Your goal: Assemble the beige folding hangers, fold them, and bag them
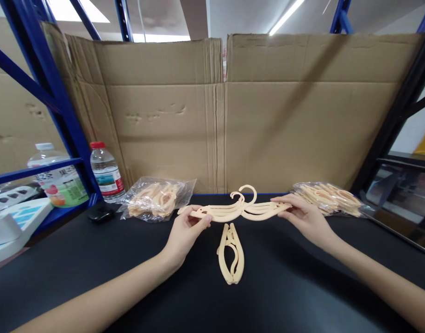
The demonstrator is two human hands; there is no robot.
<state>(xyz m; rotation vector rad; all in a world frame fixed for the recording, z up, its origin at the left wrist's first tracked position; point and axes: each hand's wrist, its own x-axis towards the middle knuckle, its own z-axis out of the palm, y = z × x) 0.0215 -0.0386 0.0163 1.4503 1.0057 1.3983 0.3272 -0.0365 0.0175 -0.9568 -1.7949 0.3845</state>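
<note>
A peach plastic hanger (240,209) with its arms spread wide is held just above the black table (94,259). My left hand (184,231) pinches its left arm end. My right hand (303,215) grips its right arm end, fingers wrapped over it. Its hook points up at the middle. A second hanger (230,253), folded shut, lies flat on the table just below the first, between my hands.
A clear bag of folded hangers (155,199) lies at the back left, another bag (328,198) at the back right. Two water bottles (106,172) stand by the blue rack post (59,101). Cardboard sheets (219,111) wall off the back. A small black object (100,213) lies near the bottle.
</note>
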